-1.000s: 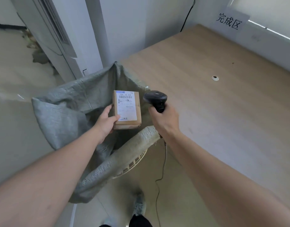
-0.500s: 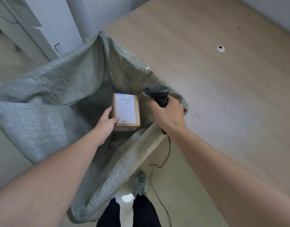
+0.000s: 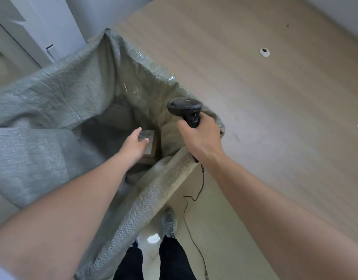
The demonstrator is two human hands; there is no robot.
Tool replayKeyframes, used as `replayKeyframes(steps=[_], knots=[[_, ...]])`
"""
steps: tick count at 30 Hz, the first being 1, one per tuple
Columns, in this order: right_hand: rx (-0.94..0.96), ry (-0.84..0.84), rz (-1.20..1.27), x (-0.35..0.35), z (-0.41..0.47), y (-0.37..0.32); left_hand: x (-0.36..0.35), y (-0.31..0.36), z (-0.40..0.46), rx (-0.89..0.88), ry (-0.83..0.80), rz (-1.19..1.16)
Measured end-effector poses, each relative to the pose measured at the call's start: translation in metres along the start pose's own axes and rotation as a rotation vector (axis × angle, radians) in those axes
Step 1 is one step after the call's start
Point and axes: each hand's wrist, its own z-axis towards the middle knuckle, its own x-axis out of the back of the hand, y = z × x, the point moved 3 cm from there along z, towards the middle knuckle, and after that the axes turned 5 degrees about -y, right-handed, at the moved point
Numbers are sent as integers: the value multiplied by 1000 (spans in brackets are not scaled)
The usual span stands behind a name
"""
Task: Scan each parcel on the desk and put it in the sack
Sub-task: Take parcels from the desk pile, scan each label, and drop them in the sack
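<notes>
A person stands at the near left corner of a wooden desk (image 3: pixel 275 118), leaning over a grey woven sack (image 3: pixel 52 122) whose mouth gapes open beside the desk edge. The left hand (image 3: pixel 133 147) reaches over the opening with its fingers straight and spread, gripping nothing; a small cardboard parcel (image 3: pixel 150 144) shows just beyond and below the fingertips, blurred, down inside the sack, and whether it has come to rest or is in mid-drop cannot be told. The right hand (image 3: pixel 200 136) is wrapped around the handle of a black barcode scanner (image 3: pixel 185 109), head pointing to the far left, its cable (image 3: pixel 194 209) trailing down to the floor past the person's shoe (image 3: pixel 169 223).

On progress: this parcel appears to be in the sack, so its step looks finished or all but finished. The visible stretch of desk holds no other parcel; only two small round fittings (image 3: pixel 264 52) sit in the wood. Part of the desk lies outside the view, though, so it cannot be said that the job is complete. If more parcels wait out of sight, each needs a scan and a drop into the sack; if not, what remains is likely to set the scanner down.
</notes>
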Motion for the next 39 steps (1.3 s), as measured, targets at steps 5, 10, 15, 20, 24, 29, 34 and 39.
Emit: replayKeyframes(steps=[5,10,15,20,24,29,34,39], knots=[[24,-19,10,7,-2,-3,-6,30,-12,-114,-6,304],[27,-17,25,20,-13,-2,-6,64,-42,-218,24,709],[27,-5,42,43,-39,-5,-3,108,-85,-265,66,996],[20,68,56,69,-71,-17,0,141,-126,-316,99,1101],[32,146,79,86,-103,-26,-1,161,-161,-382,116,1174],[-7,241,142,105,-155,-23,-5,180,-207,-502,124,1270],[-53,384,180,131,-219,-13,-30,198,-258,-658,74,1286],[-140,536,256,173,-278,4,-76,220,-303,-791,10,1340]])
